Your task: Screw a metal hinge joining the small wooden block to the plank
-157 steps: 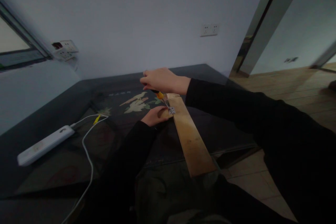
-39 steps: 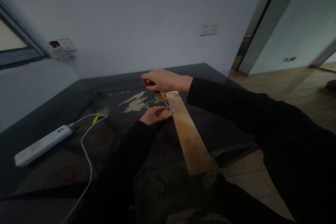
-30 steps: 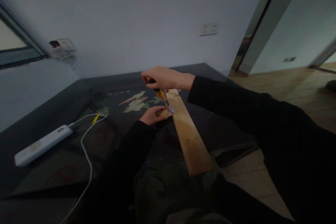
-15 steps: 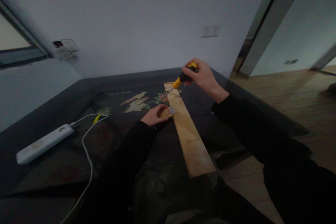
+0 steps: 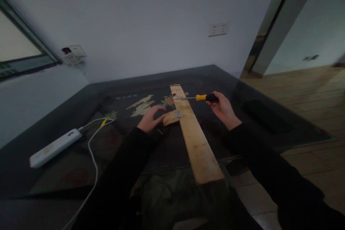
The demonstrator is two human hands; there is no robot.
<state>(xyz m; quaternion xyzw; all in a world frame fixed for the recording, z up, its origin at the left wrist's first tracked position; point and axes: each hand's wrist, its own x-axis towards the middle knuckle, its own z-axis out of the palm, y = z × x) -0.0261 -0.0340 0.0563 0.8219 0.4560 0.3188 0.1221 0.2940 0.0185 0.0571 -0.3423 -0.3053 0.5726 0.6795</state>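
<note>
My right hand (image 5: 223, 110) is closed on the handle of a yellow and black screwdriver (image 5: 201, 97). Its metal shaft points left, across the far part of a long wooden board (image 5: 198, 140). A small metal hinge (image 5: 178, 114) spans the board's left edge and a short wooden piece (image 5: 170, 118) beside it. Close to the left end of that short piece is my left hand (image 5: 151, 118), thumb and fingers apart, with nothing held. A small thin metal piece, perhaps a screw (image 5: 160, 131), lies on the dark tabletop (image 5: 167, 151) just below my left hand.
A white power strip (image 5: 55, 147) with a white cable (image 5: 93, 158) and yellow tag lies on the left. The board's near end overhangs the table's front edge above my lap. A dark flat object (image 5: 260, 115) lies at right. Behind stands a wall with sockets (image 5: 218, 29).
The screwdriver has come off the hinge, swung up and right, and now lies level, lower at the right. My left hand has let go of the short wooden piece and drawn back left.
</note>
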